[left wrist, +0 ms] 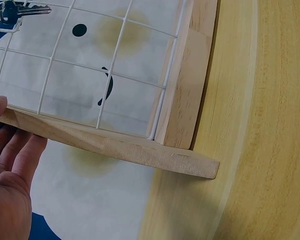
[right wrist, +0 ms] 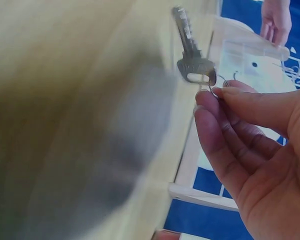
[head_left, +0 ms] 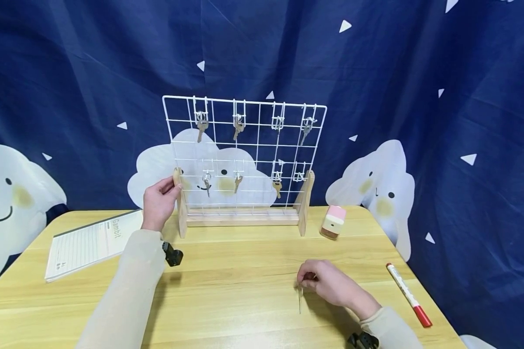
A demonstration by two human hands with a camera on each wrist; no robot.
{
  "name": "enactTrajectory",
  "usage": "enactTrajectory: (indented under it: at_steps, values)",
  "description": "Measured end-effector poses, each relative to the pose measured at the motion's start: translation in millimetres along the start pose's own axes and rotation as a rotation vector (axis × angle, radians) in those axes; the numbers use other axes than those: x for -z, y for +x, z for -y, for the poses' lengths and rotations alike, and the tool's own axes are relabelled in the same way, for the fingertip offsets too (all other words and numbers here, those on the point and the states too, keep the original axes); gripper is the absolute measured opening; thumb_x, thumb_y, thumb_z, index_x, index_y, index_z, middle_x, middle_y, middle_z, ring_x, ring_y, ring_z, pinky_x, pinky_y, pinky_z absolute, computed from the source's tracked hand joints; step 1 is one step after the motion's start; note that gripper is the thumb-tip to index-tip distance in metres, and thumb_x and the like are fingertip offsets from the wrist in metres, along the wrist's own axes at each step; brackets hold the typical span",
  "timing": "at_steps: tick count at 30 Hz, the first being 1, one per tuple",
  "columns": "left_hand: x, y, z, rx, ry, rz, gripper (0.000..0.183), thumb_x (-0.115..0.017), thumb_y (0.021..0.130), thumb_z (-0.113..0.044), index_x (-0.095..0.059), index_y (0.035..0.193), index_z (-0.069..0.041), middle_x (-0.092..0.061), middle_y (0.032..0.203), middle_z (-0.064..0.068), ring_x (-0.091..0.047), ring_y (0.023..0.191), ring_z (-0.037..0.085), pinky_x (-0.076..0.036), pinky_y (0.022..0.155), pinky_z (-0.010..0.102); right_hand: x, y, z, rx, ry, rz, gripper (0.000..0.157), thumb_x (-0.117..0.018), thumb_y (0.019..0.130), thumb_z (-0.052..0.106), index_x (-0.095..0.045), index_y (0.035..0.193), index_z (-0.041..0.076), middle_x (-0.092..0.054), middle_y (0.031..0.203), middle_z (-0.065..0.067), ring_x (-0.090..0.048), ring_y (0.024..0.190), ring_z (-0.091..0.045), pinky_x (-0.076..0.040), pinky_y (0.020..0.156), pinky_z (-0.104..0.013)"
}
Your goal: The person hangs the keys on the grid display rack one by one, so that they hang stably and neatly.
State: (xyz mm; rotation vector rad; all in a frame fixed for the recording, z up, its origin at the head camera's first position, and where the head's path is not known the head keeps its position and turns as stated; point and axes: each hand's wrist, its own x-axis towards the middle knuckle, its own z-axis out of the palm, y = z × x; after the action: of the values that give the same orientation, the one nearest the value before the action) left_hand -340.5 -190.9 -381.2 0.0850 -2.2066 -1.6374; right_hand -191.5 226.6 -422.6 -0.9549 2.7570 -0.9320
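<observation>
A white wire grid rack [head_left: 257, 144] stands upright in a wooden frame toward the back of the table, with several keys hanging from its hooks. My left hand [head_left: 160, 202] grips the rack's left wooden post [left wrist: 125, 150], thumb on one face and fingers on the other. Over the table, in front of the rack's right side, my right hand [head_left: 329, 283] pinches a thin metal ring [right wrist: 213, 91] between thumb and fingertips. From that ring a metal key [right wrist: 192, 55] hangs blade down in the head view. At the rack's lower right is a wire hook [head_left: 299, 173].
A lined notepad [head_left: 91, 242] lies on the left of the wooden table [head_left: 227, 276]. Right of the rack sits a small pink, cream and brown block-shaped item [head_left: 333, 223]. Near the right edge lies a red and white marker [head_left: 408, 293]. A blue curtain [head_left: 253, 48] hangs behind.
</observation>
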Motion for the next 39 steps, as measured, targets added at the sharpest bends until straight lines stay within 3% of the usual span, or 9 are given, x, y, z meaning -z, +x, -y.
enactTrajectory:
  at_steps: [17,33,39]
  values:
    - [1.4,0.3,0.1,-0.005,0.011,-0.001,0.043,-0.060,0.100,-0.017,-0.054,0.139,0.000,-0.057,0.134,0.017,-0.054,0.123,0.026,-0.046,0.100,0.035,30.4,10,11,0.023,0.023,-0.125,0.017,-0.070,0.083,-0.008,-0.071,0.089,0.008,-0.064,0.084,0.005,-0.061,0.075,-0.008,-0.055,0.068,-0.026]
    - [2.0,-0.8,-1.0,0.008,0.012,0.008,0.043,-0.060,0.100,-0.017,-0.054,0.139,-0.001,-0.057,0.135,0.017,-0.054,0.123,0.025,-0.046,0.100,0.035,56.9,33,15,0.027,0.003,-0.226,0.018,-0.069,0.084,-0.011,-0.072,0.090,0.005,-0.065,0.085,0.003,-0.061,0.077,-0.012,-0.055,0.069,-0.027]
    - [0.7,0.3,0.7,-0.008,0.002,0.005,0.043,-0.061,0.099,-0.017,-0.055,0.138,0.000,-0.058,0.133,0.017,-0.055,0.123,0.025,-0.046,0.100,0.035,63.3,42,18,0.051,0.019,-0.305,0.015,-0.071,0.084,-0.010,-0.073,0.087,0.004,-0.068,0.084,-0.002,-0.062,0.074,-0.014,-0.056,0.066,-0.027]
